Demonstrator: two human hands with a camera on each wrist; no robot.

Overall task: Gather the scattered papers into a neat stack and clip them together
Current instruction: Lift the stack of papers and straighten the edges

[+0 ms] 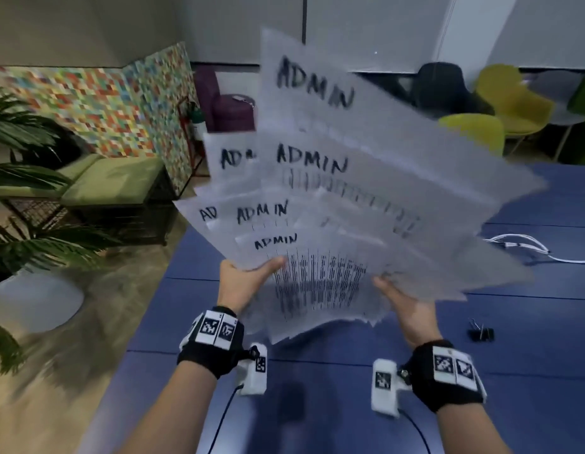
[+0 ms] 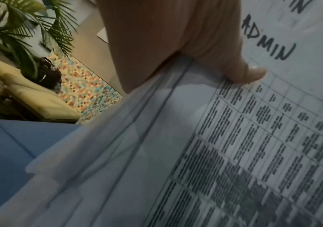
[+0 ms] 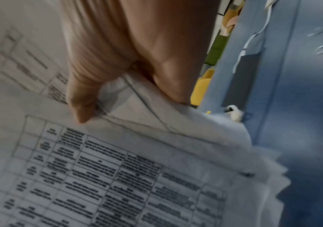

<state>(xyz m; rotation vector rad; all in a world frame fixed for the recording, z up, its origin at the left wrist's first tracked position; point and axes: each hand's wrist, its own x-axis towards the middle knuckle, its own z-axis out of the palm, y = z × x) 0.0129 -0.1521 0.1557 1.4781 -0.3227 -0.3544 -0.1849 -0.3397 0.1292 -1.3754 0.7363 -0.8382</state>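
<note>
Paper: fanned papers (image 1: 333,198) were held above the blue desk (image 1: 530,371).
Grip: left hand (image 1: 243,283) and right hand (image 1: 404,306) pinched the near edges.
Advice: edges should be tapped square before the binder clip (image 1: 480,332), lying right, is fetched.

Soft, even indoor light fills the head view, with no glare and only faint shadows on the blue table (image 1: 530,404). Motion blur smears the papers (image 1: 366,198) and the plant (image 1: 19,132) (worst at the bowed left edge). Both wrist views are dimmer, grainy, and soft throughout.
</note>
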